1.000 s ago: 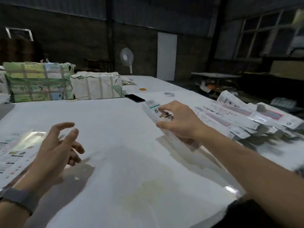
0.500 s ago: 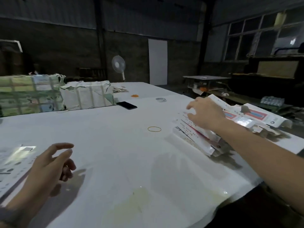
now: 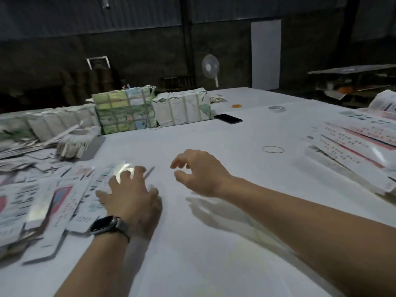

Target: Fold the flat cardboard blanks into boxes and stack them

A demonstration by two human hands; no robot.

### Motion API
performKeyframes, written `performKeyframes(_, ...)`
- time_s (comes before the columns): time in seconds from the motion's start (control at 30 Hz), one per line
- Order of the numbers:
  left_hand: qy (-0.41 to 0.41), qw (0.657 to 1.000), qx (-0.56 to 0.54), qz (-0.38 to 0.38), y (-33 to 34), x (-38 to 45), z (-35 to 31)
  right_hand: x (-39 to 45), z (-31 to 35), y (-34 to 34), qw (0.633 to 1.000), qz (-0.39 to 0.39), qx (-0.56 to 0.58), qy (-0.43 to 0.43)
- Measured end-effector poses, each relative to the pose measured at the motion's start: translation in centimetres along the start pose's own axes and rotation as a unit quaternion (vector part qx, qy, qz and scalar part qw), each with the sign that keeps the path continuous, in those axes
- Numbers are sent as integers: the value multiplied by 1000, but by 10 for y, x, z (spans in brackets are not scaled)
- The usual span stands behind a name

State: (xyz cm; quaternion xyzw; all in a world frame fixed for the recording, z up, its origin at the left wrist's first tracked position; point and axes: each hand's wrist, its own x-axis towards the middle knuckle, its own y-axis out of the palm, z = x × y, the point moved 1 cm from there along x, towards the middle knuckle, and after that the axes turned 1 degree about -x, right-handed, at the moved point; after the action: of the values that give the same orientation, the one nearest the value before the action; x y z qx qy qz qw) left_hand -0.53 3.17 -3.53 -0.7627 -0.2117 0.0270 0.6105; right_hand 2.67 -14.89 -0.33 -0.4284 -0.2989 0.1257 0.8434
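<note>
Hands have both come over to the table's left edge: a second ago the right hand (image 3: 199,172) was out at the stack of folded boxes (image 3: 351,151) by the right edge, setting one down; now it hangs above bare table (image 3: 214,254), fingers loosely curled, holding nothing. Left hand (image 3: 130,194), watch (image 3: 105,225) at the wrist, lies fingers spread on the top flat blank (image 3: 70,200) of the left-edge pile. One box appears stacked; picking up the next blank looks imminent.
</note>
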Motion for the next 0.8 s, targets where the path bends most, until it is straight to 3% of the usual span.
performKeyframes(0.1, -32, 998, 6, 46, 0, 6, 14, 0, -9, 26, 1000, 15, 23, 8)
performKeyframes(0.17, -18, 999, 16, 38, -2, 10, 20, -5, -19, 37, 999, 34, 27, 9)
performKeyframes(0.33, 44, 999, -4, 16, -6, 11, 20, -6, -33, 37, 985, -6, 163, 48)
performKeyframes(0.43, 65, 997, -4, -35, -11, 11, 13, -3, -38, 39, 976, -20, 208, 57)
performKeyframes(0.5, 81, 989, 3, -121, -19, 8, 3, 0, -39, 40, 974, -22, 221, 54)
performKeyframes(0.57, 132, 967, -54, -211, -26, 0, -11, 1, -39, 41, 967, -32, 247, 53)
performKeyframes(0.63, 191, 934, -171, -248, -29, -9, -24, 1, -39, 41, 950, -48, 301, 68)
performKeyframes(0.8, 200, 871, -396, -212, -23, -25, -47, 3, -39, 36, 908, -105, 389, 112)
